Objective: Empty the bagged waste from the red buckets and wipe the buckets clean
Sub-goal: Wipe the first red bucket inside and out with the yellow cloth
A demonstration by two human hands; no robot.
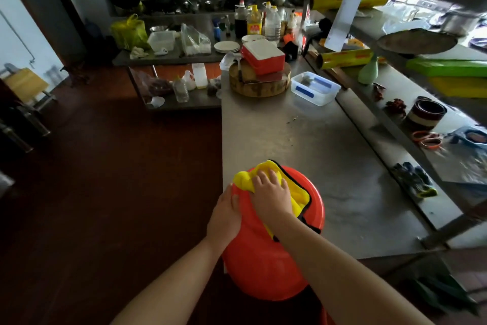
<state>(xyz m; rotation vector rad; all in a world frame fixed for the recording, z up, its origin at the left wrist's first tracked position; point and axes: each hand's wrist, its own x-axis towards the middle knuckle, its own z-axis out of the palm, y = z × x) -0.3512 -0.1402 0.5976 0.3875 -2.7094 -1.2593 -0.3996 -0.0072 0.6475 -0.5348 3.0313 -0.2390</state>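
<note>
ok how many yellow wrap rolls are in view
2. One yellow wrap roll lies on the upper rack, partly behind a white sheet; the other lies on the ledge below it, near the green bottle. Others may be hidden.

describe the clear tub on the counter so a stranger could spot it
Start at the long steel counter beyond the red bucket. Towards its far end lies a round wooden chopping block; the tub stands just right of it. It is see-through with blue strips, unlike the red box on the block.

Dim kitchen, daylight glare at upper right, dark shadowed floor, wide-angle bending and blur at edges
</note>
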